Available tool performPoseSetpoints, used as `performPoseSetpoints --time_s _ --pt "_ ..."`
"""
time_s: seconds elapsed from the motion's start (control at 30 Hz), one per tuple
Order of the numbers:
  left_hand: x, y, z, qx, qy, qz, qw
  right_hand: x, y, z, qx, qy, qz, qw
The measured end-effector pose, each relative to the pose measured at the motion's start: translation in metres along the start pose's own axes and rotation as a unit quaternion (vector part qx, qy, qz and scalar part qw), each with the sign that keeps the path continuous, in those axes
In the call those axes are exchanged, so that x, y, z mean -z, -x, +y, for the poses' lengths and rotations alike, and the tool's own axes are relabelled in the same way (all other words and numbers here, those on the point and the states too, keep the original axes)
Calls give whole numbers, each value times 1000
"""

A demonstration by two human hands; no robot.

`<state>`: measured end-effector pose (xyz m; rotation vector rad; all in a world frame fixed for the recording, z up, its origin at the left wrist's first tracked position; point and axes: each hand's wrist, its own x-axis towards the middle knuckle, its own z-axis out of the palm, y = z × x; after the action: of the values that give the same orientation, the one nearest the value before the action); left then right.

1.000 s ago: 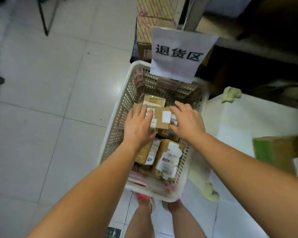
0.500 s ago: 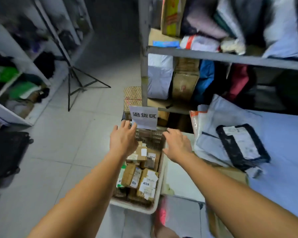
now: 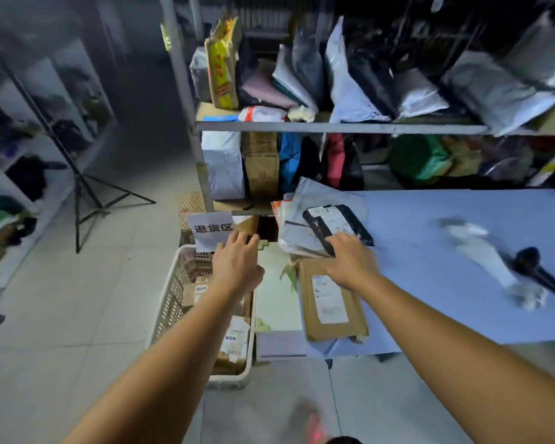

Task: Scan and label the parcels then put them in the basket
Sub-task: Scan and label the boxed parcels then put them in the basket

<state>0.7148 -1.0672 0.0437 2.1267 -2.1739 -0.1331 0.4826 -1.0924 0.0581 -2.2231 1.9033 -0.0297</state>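
Observation:
A white plastic basket (image 3: 170,302) stands on the floor, holding several labelled cardboard parcels (image 3: 236,338). My left hand (image 3: 236,267) hovers above its far end, fingers relaxed and empty. My right hand (image 3: 350,261) reaches over the blue table (image 3: 446,267), its fingers touching the near edge of a black mailer bag (image 3: 337,224) that lies on a pile of grey mailers (image 3: 298,213). Under my right wrist a flat brown parcel (image 3: 330,302) with a white label lies at the table's left edge.
A black handheld scanner (image 3: 539,270) and a white strip (image 3: 484,254) lie on the table's right side. Metal shelves (image 3: 334,126) packed with parcels stand behind. A paper sign (image 3: 210,229) hangs above the basket. A tripod (image 3: 87,193) stands on the tiled floor at left.
Both hands have left the parcels in the basket and lifted. The view has swung up to the table, and my right hand has moved right onto the black mailer.

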Motion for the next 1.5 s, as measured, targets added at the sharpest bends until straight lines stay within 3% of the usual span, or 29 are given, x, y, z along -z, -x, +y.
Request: performPoseSetpoints --time_s 0.2,0.37,0.5,0.63,0.83,1.13,1.5 --pt "-29 17 65 15 40 -6 999 -4 29 65 -4 -23 0 1000" --pt "-64 29 115 70 64 -89 992 -22 30 110 -28 -145 -53 988" --pt "-95 34 146 185 222 -142 947 -52 29 132 -57 -257 -119 957" --pt "-128 44 164 259 329 -197 886 -87 29 144 -100 -288 -195 932" --pt "-163 43 165 312 419 -115 845 -119 16 149 -144 -281 -171 933" --pt "-173 47 193 271 460 -96 840 -101 29 177 -204 -315 -106 921" --pt "-153 31 305 198 480 -109 848 -50 56 289 -255 -338 -19 906"
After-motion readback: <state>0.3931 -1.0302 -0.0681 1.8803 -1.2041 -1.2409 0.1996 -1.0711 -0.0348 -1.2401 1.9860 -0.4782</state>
